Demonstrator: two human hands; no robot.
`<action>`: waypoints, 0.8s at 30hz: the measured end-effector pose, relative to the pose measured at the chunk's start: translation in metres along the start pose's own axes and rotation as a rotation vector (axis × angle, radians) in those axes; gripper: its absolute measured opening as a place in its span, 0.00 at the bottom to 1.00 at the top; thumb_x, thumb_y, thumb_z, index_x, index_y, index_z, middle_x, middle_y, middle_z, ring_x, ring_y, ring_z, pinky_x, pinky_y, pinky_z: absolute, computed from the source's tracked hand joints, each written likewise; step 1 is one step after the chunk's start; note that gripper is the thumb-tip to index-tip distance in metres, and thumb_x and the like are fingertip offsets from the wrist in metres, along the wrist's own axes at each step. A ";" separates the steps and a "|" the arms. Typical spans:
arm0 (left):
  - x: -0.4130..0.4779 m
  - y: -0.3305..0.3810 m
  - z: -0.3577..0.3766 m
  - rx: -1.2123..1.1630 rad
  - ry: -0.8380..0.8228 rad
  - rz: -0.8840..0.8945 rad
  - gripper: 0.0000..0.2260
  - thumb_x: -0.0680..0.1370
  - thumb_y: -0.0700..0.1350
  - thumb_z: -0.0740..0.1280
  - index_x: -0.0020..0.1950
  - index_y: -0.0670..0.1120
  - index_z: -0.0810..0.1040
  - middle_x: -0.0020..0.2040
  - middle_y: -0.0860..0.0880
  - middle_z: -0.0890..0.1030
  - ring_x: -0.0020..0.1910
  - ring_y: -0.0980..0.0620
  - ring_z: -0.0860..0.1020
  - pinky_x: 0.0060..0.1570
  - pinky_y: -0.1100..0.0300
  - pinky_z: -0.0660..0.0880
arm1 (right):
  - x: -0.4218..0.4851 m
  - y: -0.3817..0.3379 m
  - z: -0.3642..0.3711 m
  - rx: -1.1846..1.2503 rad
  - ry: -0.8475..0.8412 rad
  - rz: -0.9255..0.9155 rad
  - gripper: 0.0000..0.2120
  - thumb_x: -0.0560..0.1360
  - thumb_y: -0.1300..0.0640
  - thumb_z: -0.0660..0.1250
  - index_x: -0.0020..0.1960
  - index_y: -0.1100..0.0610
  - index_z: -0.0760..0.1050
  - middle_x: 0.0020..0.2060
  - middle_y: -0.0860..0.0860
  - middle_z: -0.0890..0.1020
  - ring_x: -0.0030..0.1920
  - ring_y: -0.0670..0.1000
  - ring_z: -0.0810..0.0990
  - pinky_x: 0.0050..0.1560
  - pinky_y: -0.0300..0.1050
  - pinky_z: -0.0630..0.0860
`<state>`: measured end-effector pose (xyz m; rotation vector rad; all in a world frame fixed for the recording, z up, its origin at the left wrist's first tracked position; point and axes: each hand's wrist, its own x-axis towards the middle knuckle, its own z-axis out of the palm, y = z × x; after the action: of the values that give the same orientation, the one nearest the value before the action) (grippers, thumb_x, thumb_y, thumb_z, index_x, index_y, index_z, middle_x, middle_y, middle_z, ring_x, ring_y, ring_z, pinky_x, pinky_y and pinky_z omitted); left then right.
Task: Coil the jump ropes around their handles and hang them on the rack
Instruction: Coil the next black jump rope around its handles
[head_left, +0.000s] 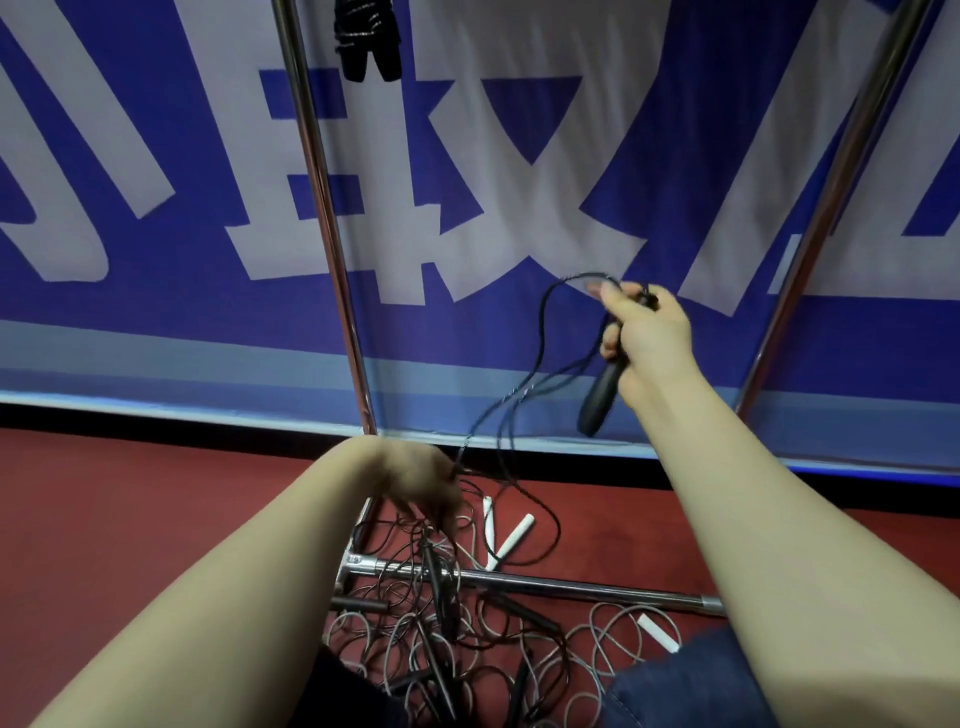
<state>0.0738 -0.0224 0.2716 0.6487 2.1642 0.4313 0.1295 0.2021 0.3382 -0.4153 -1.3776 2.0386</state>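
We are gripping a slim black handle (600, 395) in our right hand (647, 332), right of the rack pole (323, 208), its free end pointing down-left. Its thin black cord (541, 327) is trailing to our blurred left hand (415, 483), grip unclear.

Dark red floor (130, 519) beneath a blue wall banner (182, 301) with large pale characters

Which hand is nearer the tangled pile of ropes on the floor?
Left. The left hand hangs just above the rope pile; the right hand is raised well above it, gripping a black handle.
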 end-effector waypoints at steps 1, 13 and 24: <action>0.001 -0.001 -0.004 -0.117 0.169 0.032 0.10 0.83 0.41 0.58 0.44 0.43 0.75 0.49 0.42 0.85 0.42 0.51 0.80 0.35 0.63 0.72 | 0.003 0.008 -0.006 -0.111 0.045 0.034 0.09 0.78 0.63 0.67 0.43 0.54 0.70 0.35 0.52 0.78 0.20 0.44 0.66 0.21 0.36 0.63; -0.013 0.017 -0.018 -0.692 0.742 0.424 0.08 0.85 0.43 0.56 0.54 0.41 0.72 0.39 0.43 0.85 0.43 0.44 0.85 0.54 0.52 0.79 | -0.011 0.019 -0.003 -0.451 -0.298 0.295 0.05 0.76 0.63 0.68 0.51 0.62 0.76 0.46 0.56 0.86 0.24 0.47 0.68 0.25 0.38 0.66; -0.023 0.041 -0.010 -0.651 0.570 0.452 0.11 0.76 0.32 0.68 0.55 0.43 0.74 0.40 0.49 0.80 0.41 0.53 0.80 0.50 0.58 0.76 | -0.028 0.020 0.010 -0.743 -0.708 0.195 0.10 0.73 0.61 0.74 0.53 0.59 0.80 0.37 0.51 0.81 0.24 0.48 0.69 0.25 0.39 0.68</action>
<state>0.0907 -0.0034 0.3124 0.6799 2.1632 1.6463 0.1382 0.1710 0.3219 -0.1165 -2.6308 1.8212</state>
